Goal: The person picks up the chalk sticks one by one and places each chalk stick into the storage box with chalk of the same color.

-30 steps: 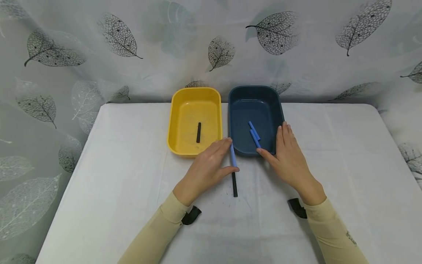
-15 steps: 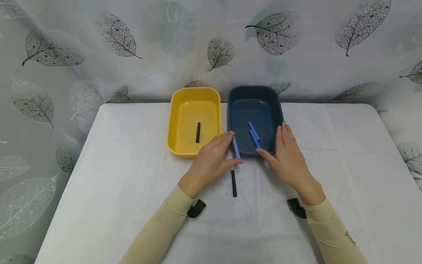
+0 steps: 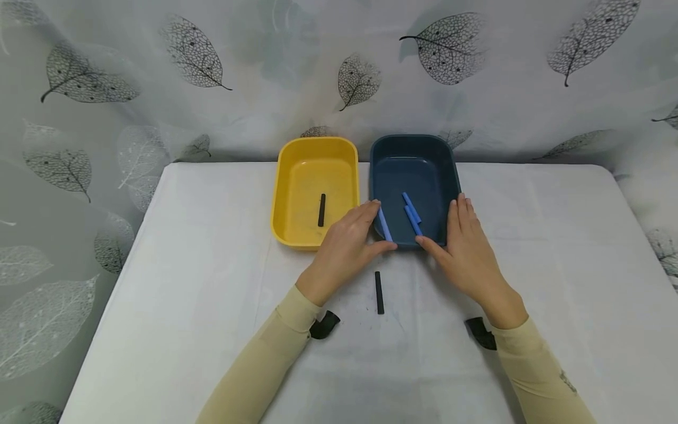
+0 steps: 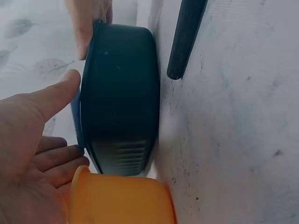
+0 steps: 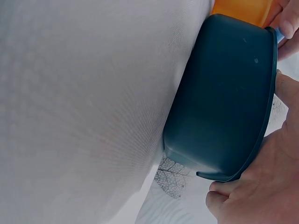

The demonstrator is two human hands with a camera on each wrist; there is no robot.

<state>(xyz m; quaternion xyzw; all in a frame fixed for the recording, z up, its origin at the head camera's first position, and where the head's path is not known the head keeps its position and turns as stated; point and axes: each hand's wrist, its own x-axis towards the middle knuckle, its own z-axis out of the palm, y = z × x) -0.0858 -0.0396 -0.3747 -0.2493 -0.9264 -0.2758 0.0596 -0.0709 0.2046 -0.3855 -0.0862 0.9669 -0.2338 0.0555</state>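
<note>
My left hand (image 3: 341, 244) pinches a slim blue stick (image 3: 385, 225) lengthwise between thumb and fingertips. The stick is over the near left rim of the dark blue tub (image 3: 415, 172). In the left wrist view the blue stick (image 4: 77, 119) shows along the tub's rim, between thumb and fingers. Two more blue sticks (image 3: 412, 213) lie inside the tub, partly overlapping. My right hand (image 3: 474, 259) rests on the tub's near right corner, fingers straight along the right rim and thumb at the front rim. A black stick (image 3: 379, 292) lies on the table before the tub.
Left of the dark blue tub stands a yellow tub (image 3: 299, 176) with one black stick (image 3: 321, 210) in it. Both are near the far edge of the white-covered table (image 3: 212, 235). Small dark specks mark the cloth around the loose black stick. A leaf-patterned curtain (image 3: 286, 70) hangs behind.
My left hand has moved forward and slightly right, carrying the blue stick from beside the loose black stick to the dark blue tub's rim. The right hand keeps its place on the tub.
</note>
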